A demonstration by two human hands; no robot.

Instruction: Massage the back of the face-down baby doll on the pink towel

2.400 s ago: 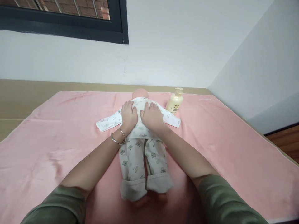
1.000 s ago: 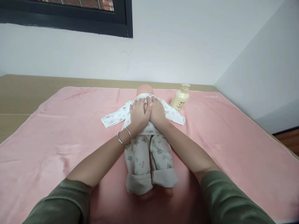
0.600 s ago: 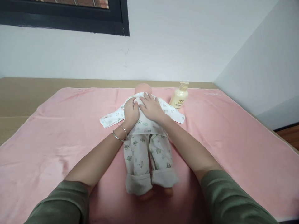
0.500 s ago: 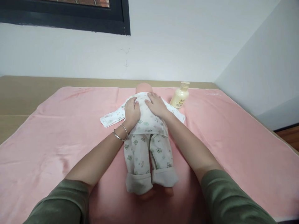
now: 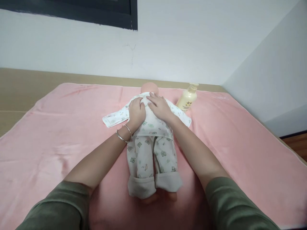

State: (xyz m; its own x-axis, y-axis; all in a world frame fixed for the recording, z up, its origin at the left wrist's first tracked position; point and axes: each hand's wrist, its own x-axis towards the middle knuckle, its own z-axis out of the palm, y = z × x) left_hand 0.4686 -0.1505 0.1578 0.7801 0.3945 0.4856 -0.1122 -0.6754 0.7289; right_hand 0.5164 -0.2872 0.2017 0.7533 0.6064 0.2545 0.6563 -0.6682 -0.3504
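A baby doll [image 5: 150, 88] lies stretched out with its smooth round head pointing away from me; no face shows. It wears a white printed top [image 5: 153, 126] and matching trousers [image 5: 144, 156] with turned-up cuffs, and its feet poke out below. My left hand [image 5: 137, 111], with bangles [image 5: 123, 134] at the wrist, rests flat on the left of the doll's upper torso. On the right side lies my right hand [image 5: 159, 107], fingers spread and angled inward over the cloth. Neither hand grasps anything.
Under the doll is a pink sheet [image 5: 72, 127] over a tan surface [image 5: 14, 92]. A pale yellow lotion bottle [image 5: 188, 97] leans beyond the doll's right sleeve. White walls [image 5: 182, 41] stand behind and to the right, with a dark window frame [image 5: 96, 12] at upper left.
The camera view has shifted and tilted slightly. My right hand's fingers have slid a little inward and up the doll's torso. My left hand stays nearly in place.
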